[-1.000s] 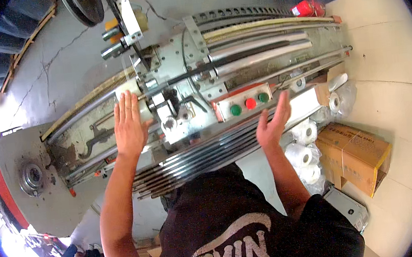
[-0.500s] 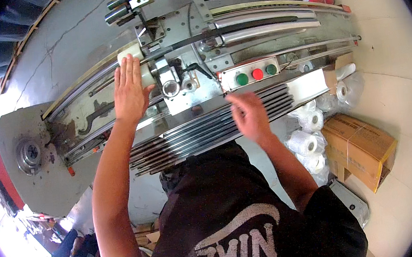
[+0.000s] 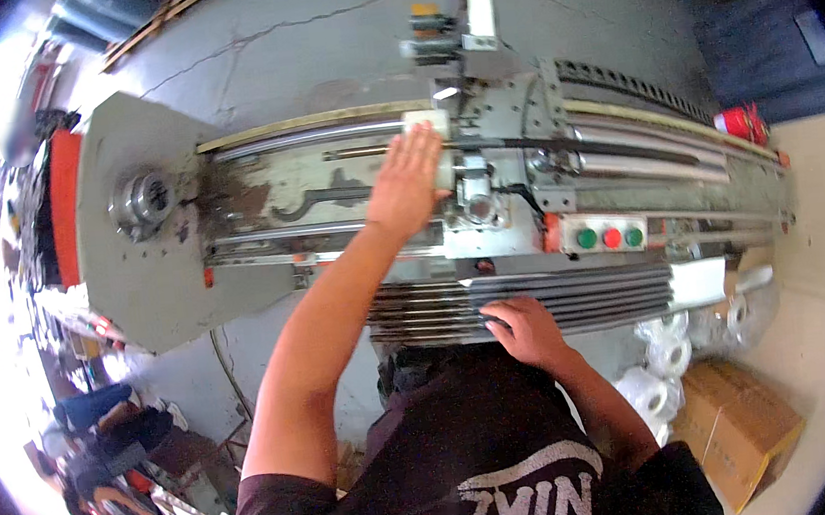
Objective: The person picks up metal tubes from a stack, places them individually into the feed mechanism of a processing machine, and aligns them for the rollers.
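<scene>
My left hand (image 3: 407, 180) lies flat with its fingers stretched out, pressed against a white block (image 3: 425, 120) on the machine's metal carriage (image 3: 496, 236). A long dark rod (image 3: 521, 142) runs lengthwise through the machine, just past my fingers. Close to my body, my right hand (image 3: 529, 331) is closed around the near edge of a row of metal rods (image 3: 577, 292), thumb and fingers curled on one rod. These rods lie side by side, thin and bare toward the left, thicker and dark toward the right.
A control box with green and red buttons (image 3: 611, 237) sits right of the carriage. A round chuck (image 3: 147, 203) is on the left housing. A hook-shaped spanner (image 3: 321, 202) lies in the bed. Plastic-wrapped rolls (image 3: 648, 394) and a cardboard box (image 3: 737, 424) stand at lower right.
The whole scene has shifted right and rotated as my head turned. My right hand has come down from near the carriage's front edge onto the rods. My left hand stays on the white block.
</scene>
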Demonstrator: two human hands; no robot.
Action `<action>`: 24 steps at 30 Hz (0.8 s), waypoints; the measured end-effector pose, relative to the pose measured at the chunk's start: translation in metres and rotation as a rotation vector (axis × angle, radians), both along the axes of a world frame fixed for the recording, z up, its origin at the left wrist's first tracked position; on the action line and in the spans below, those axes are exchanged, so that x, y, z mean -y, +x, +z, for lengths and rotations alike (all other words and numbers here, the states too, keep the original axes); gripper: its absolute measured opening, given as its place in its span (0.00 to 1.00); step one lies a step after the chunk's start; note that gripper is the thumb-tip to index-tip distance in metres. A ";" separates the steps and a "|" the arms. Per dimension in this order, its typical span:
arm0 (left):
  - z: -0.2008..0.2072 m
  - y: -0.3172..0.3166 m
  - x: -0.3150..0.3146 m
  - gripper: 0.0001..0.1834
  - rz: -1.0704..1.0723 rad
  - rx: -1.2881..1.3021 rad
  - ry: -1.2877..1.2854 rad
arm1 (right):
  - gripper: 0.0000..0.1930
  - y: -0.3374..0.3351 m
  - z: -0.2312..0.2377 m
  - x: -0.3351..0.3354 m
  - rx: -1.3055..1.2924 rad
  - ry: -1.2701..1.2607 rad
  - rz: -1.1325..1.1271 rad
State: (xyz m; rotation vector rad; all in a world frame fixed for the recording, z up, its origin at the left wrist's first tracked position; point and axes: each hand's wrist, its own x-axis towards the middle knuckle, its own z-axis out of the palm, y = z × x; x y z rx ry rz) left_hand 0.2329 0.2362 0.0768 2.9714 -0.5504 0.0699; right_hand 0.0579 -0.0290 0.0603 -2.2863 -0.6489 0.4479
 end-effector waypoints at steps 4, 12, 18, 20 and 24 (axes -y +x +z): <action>0.001 -0.005 -0.024 0.49 -0.017 0.025 0.050 | 0.14 -0.003 0.006 -0.048 -0.041 -0.021 0.024; -0.014 -0.014 -0.131 0.47 -0.055 0.100 -0.139 | 0.14 -0.016 -0.004 -0.201 -0.066 0.057 0.114; -0.018 -0.025 -0.251 0.49 -0.037 0.048 -0.171 | 0.14 -0.019 0.005 -0.291 -0.098 0.044 0.079; -0.016 -0.027 -0.285 0.50 -0.023 0.036 -0.142 | 0.15 -0.017 0.010 -0.305 -0.050 0.099 0.068; -0.001 -0.039 -0.356 0.45 0.010 0.036 -0.135 | 0.15 -0.012 0.014 -0.332 0.017 0.110 0.021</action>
